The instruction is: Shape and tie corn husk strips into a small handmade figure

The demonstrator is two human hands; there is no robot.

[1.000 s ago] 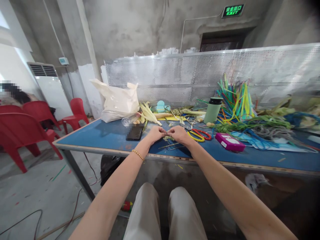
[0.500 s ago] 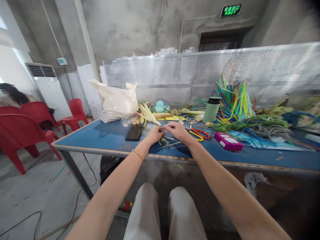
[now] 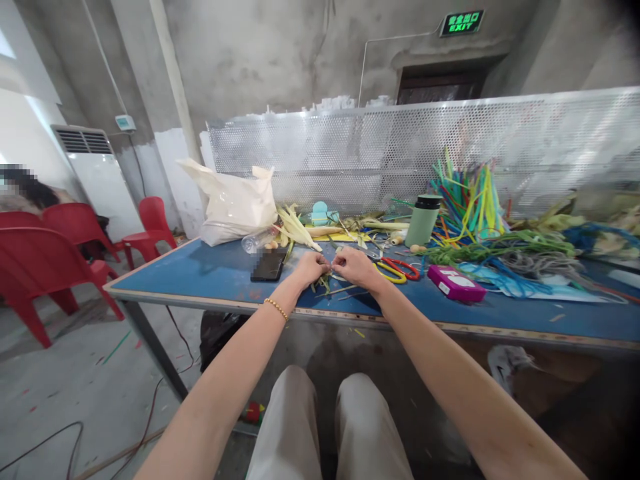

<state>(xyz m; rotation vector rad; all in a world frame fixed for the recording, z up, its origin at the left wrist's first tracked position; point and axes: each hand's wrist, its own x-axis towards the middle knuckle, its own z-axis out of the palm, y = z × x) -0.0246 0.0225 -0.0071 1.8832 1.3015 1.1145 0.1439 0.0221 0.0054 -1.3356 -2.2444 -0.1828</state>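
My left hand (image 3: pixel 310 268) and my right hand (image 3: pixel 354 265) meet over the blue table (image 3: pixel 210 273), fingers pinched together on thin green and yellowish leaf strips (image 3: pixel 326 283). The strips trail down onto the tabletop under the hands. A gold bead bracelet circles my left wrist. A black phone (image 3: pixel 270 264) lies just left of my left hand. Yellow scissors (image 3: pixel 390 273) and red scissors (image 3: pixel 404 268) lie just right of my right hand.
A white bag (image 3: pixel 235 203), pale husk leaves (image 3: pixel 295 228), a green flask (image 3: pixel 423 220), a magenta box (image 3: pixel 455 283), coloured strips (image 3: pixel 470 197) and tangled cords (image 3: pixel 520 257) crowd the table. A perforated metal screen (image 3: pixel 380 157) backs it. Red chairs (image 3: pixel 45 260) and a seated person are at the left.
Both hands stayed pinched together on the strips, shifting slightly; the right hand moved up over the left and came back beside it. The view drifted a little.
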